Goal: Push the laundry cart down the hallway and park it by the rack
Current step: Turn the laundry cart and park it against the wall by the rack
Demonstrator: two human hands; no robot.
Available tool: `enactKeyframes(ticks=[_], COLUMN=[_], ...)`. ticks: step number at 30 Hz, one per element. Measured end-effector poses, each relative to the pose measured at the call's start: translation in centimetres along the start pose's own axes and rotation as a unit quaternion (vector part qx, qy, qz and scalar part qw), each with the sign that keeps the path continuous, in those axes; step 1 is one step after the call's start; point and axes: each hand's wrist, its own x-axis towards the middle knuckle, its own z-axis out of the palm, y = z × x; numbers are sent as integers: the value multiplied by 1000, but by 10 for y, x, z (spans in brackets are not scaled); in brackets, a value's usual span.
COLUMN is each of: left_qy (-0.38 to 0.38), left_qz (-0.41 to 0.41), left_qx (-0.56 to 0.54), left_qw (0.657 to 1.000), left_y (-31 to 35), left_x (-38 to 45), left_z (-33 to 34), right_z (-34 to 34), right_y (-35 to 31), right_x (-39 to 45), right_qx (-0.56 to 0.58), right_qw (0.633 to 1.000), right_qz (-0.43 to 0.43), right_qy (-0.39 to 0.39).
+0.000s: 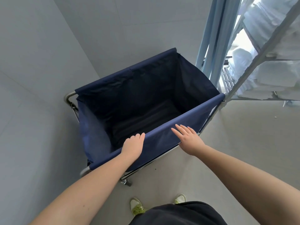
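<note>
The laundry cart is a navy fabric bin on a metal frame with castors, and its inside is empty. It stands in a corner, its right end touching or nearly touching the metal rack. My left hand is curled over the cart's near top rail, fingers hooked inside. My right hand hovers flat just above or against the same rail's outer fabric, fingers spread, gripping nothing.
Grey walls close in on the cart's left and far sides. The rack at the right holds several stacks of white folded linen. Pale floor lies to the right, and my shoes stand behind the cart.
</note>
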Motion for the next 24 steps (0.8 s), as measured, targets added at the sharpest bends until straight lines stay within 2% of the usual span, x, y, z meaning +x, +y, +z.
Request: enactKeyframes(ticks=[8, 11, 18, 24], left_qy=[-38, -50, -62, -92], left_qz=[-32, -44, -73, -81], left_qx=[-65, -88, -50, -12], left_qw=[997, 994, 994, 992], left_y=[21, 14, -10, -51], left_x=[31, 34, 48, 73], left_z=[-14, -17, -23, -30], right_z=[0, -1, -12, -17], right_y=[99, 123, 145, 147], right_x=[-47, -49, -24, 15], right_qx=[17, 27, 52, 36], right_qw=[993, 989, 982, 983], right_qz=[108, 140, 183, 180], right_qy=[-51, -42, 16, 20])
